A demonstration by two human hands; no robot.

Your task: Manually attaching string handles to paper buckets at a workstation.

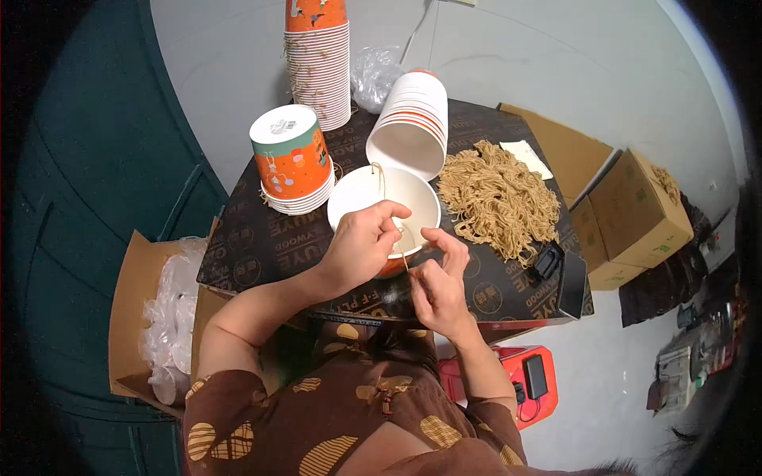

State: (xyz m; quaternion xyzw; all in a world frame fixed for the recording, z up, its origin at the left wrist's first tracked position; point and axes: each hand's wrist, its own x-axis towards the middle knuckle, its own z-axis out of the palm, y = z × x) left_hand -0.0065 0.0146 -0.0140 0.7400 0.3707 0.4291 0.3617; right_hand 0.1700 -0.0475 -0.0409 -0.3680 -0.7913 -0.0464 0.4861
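A paper bucket (349,193), white inside and orange outside, stands mouth up near the table's front edge. A tan cord handle (384,184) is looped through its far rim and runs down inside. My left hand (362,244) reaches over the left of the rim, thumb and fingers pinched on the cord (403,252) at the near rim. Just outside that rim, my right hand (440,292) is closed on the lower part of the same cord. The cord's end is hidden by the right fingers.
A tangled pile of tan cords (504,202) lies to the right. Behind the bucket are a lying stack of white buckets (406,143), an upside-down orange stack (294,166) and a tall stack (320,75). Open cardboard boxes (127,317) flank the table (262,258).
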